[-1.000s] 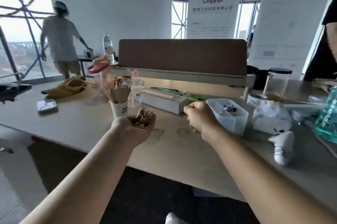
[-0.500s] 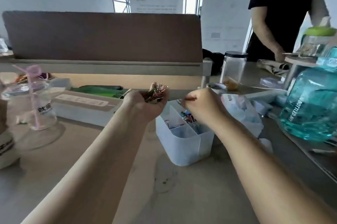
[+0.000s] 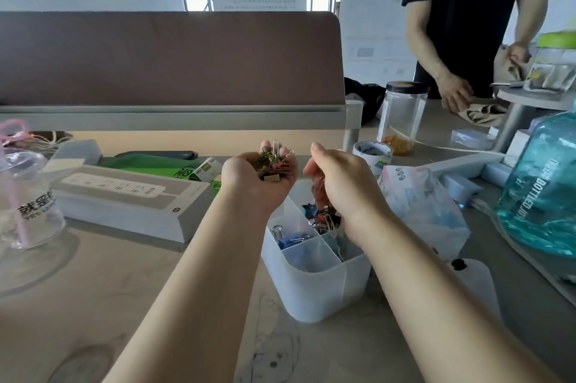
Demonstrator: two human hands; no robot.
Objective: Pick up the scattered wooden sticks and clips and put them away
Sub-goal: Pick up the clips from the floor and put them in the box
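Many coloured clips (image 3: 274, 161) lie heaped at frame centre in the cupped left hand (image 3: 255, 176), whose fingers curl round them. Just right of it, the right hand (image 3: 339, 183) hangs fingers-down over the divided box (image 3: 311, 289) on the desk (image 3: 124, 304). Whether it pinches a clip cannot be told. This looks like the putting-away step, and the next move calls for dropping clips into the fitting compartment.

The divided box (image 3: 314, 289) sits on the table (image 3: 124, 304), power strip (image 3: 124, 195) left, water jug (image 3: 542, 195) right.
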